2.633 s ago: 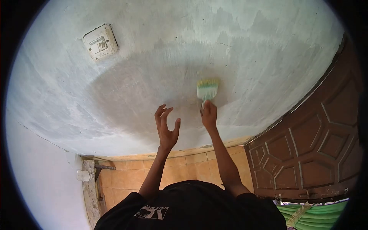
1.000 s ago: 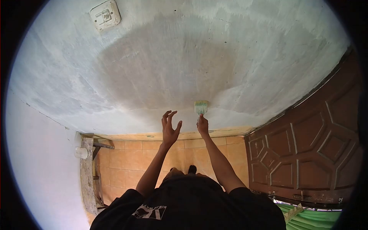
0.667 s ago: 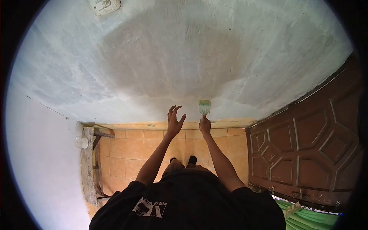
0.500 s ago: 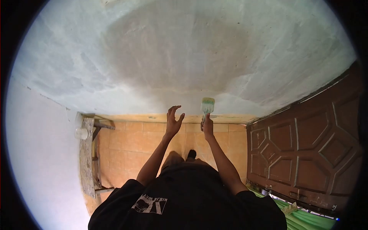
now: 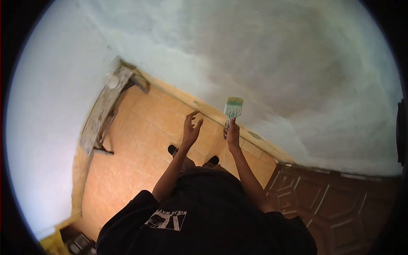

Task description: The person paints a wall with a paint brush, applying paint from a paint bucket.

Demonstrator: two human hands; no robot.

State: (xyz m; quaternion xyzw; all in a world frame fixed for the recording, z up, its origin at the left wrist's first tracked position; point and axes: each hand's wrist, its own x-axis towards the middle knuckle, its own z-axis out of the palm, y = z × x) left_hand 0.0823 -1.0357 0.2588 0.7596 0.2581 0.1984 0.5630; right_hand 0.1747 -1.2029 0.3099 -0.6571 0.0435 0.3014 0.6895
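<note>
The wall (image 5: 182,55) fills the view from 11 to 3 o'clock, and its darker patch (image 5: 293,59) now lies toward 1 o'clock instead of straight ahead. The tiled floor (image 5: 127,165) opens toward 8, and the brown door (image 5: 331,208) has swung down to 4, so the person seems to be turning left. The worn bench (image 5: 104,108) has tilted round to between 9 and 10. Near the centre, the left hand (image 5: 191,131) hangs with nothing in it, thumb and fingers apart. At 3 o'clock from it, the right hand (image 5: 232,134) has its fingers clamped on the handle of the paintbrush (image 5: 233,107), whose bristles point to 12. The brush appears lifted clear of the wall, which suggests a pause in the strokes. A pale cup (image 5: 111,80) sits at 10.
</note>
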